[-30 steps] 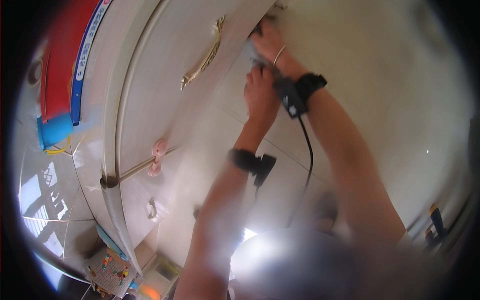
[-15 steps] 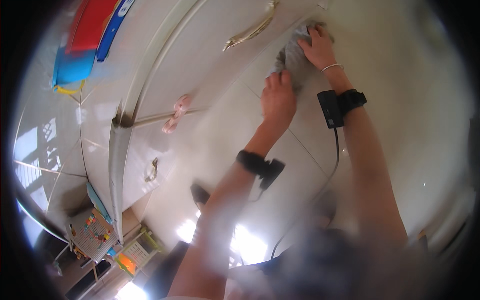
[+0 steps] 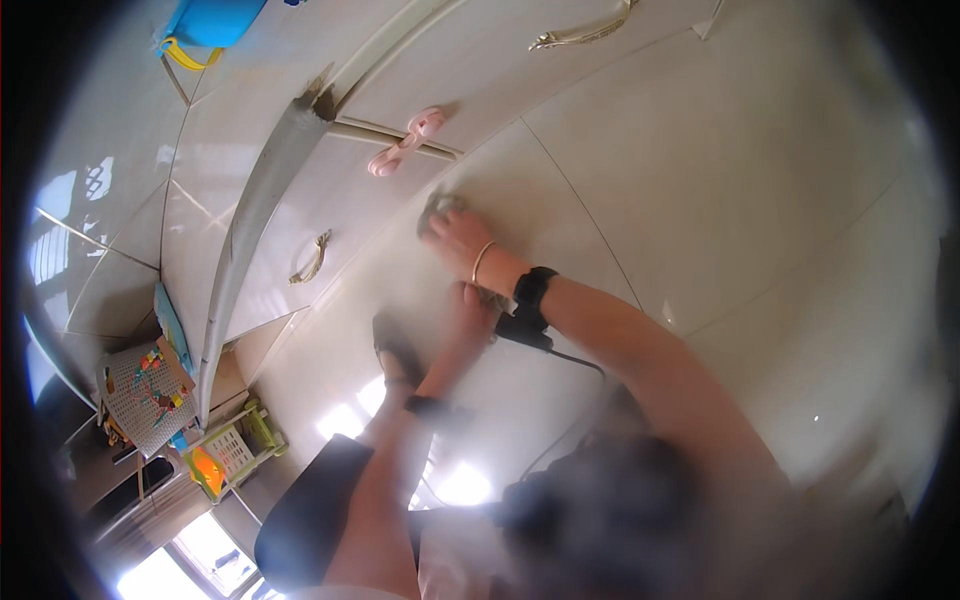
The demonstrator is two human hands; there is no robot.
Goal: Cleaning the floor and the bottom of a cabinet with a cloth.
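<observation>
A grey cloth [image 3: 437,208], bunched up, lies on the pale tiled floor beside the base of a white cabinet. Pressed down over its far end, my right hand [image 3: 462,242] has its fingers curled on it. Closer to me, my left hand [image 3: 466,325] is closed at the cloth's near end and slightly smeared by motion. My right wrist and the black device strapped to it cover much of the cloth between the hands. Each wrist carries a black strap.
The cabinet front [image 3: 480,85] runs along the left, with a pink latch [image 3: 405,142] and metal handles [image 3: 313,258]. My shoe [image 3: 395,345] rests on the floor nearby. A perforated board with colourful pieces [image 3: 150,395] and a green rack [image 3: 240,450] stand at lower left.
Both hands and the grey cloth have come nearer to me and leftward along the cabinet base. My right hand now reaches across in front of my left. The view has shifted too.
</observation>
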